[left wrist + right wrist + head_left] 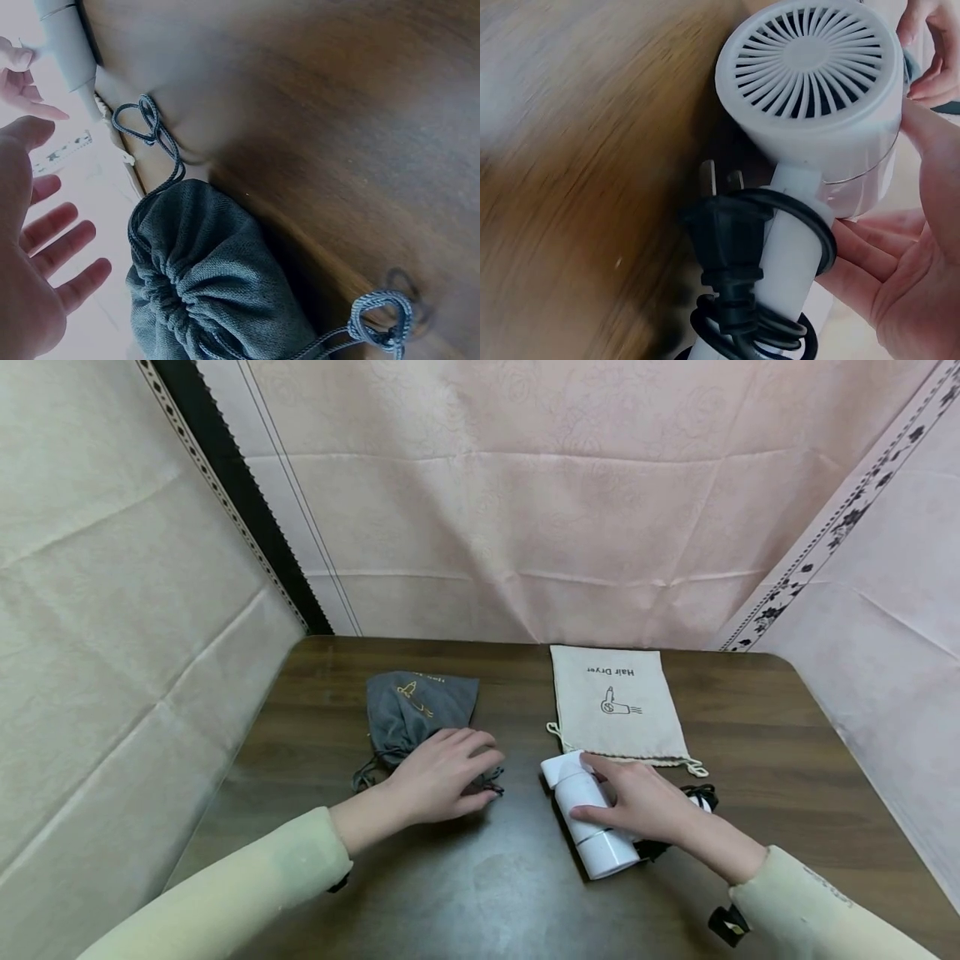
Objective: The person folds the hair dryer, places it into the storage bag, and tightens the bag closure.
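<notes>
Right grip [636,795] holds hair dryer [581,794]; left grip [442,777] spread near drawstring pouch [416,708]; plug prongs [709,178]: right wrist view only.

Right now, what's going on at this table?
A person is handling a hair dryer: their right grip has hold of its barrel. Its cord is wound round the handle. The left grip is by the gray bag, not holding it; that bag's mouth is drawn together. The pale bag lies flat just beyond the dryer. Can't tell whether the dryer is lifted off the table.
</notes>
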`<state>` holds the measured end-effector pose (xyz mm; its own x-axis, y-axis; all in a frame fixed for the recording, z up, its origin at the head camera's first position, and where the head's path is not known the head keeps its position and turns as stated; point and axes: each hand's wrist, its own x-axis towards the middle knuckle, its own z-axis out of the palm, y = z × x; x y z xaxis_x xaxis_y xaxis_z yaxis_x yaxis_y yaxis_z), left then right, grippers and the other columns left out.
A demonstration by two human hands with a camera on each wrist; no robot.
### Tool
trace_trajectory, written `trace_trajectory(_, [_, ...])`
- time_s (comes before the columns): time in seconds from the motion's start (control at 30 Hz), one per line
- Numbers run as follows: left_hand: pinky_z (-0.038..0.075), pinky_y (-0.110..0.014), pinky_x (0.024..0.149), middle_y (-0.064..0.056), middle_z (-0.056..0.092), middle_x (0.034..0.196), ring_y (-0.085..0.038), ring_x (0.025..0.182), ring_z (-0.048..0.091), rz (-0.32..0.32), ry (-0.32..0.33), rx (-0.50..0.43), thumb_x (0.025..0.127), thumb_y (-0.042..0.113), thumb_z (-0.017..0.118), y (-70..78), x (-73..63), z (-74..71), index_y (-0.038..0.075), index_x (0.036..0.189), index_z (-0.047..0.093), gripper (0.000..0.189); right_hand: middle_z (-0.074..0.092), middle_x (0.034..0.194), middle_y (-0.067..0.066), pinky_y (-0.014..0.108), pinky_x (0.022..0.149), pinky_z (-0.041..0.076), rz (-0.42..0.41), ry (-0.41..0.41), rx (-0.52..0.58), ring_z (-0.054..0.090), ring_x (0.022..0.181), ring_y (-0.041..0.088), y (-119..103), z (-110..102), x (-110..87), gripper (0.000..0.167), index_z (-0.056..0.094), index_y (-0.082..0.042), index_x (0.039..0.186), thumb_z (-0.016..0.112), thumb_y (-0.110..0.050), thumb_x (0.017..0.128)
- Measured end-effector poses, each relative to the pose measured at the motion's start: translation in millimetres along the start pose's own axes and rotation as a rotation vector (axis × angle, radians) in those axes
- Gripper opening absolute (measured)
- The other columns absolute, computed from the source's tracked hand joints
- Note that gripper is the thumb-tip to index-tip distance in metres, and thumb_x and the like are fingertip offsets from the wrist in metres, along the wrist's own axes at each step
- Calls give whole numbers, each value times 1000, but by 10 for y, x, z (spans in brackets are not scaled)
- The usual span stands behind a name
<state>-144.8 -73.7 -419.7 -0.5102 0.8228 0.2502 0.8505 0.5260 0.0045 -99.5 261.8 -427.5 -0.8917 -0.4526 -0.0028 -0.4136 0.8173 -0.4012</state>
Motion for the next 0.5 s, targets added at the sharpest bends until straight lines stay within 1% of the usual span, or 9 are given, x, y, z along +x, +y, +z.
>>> trace_trajectory(0.1, [55, -46, 102, -4, 67, 132, -24, 123, 65, 0, -7, -4, 98, 44, 77, -9, -8, 4, 19, 132, 71, 42, 79, 105, 8, 33, 73, 57, -7, -12, 26, 68, 81, 8, -55, 25, 49, 87, 58, -1, 149, 78, -62, 91])
trace_trajectory(0.17, [55, -46, 103, -4, 67, 133, -24, 124, 65, -1, -16, -3, 98, 45, 76, -10, -13, 3, 20, 132, 70, 43, 79, 114, 12, 34, 76, 59, -15, -19, 42, 73, 90, 11, -88, 44, 82, 86, 57, 0, 150, 78, -61, 92])
trace_trajectory(0.23, [55, -47, 104, -5, 67, 134, -25, 125, 64, -3, -27, -3, 98, 46, 77, -9, -21, -1, 20, 133, 70, 44, 79, 116, 13, 32, 77, 60, -24, -32, 64, 75, 94, 12, -124, 60, 118, 87, 56, 0, 150, 77, -61, 93])
trace_trajectory(0.37, [53, -47, 107, -5, 66, 137, -25, 127, 64, -4, -51, 0, 98, 47, 76, -7, -40, -7, 21, 134, 69, 45, 79, 117, 14, 30, 77, 59, -51, -56, 89, 76, 95, 13, -184, 94, 174, 87, 55, 0, 152, 76, -61, 94])
trace_trajectory(0.5, [52, -47, 109, -4, 66, 136, -24, 128, 63, 5, -59, -8, 98, 47, 76, -10, -53, -17, 21, 134, 70, 46, 79, 118, 13, 32, 79, 60, -61, -65, 91, 76, 94, 11, -225, 115, 201, 88, 54, 0, 153, 76, -61, 94])
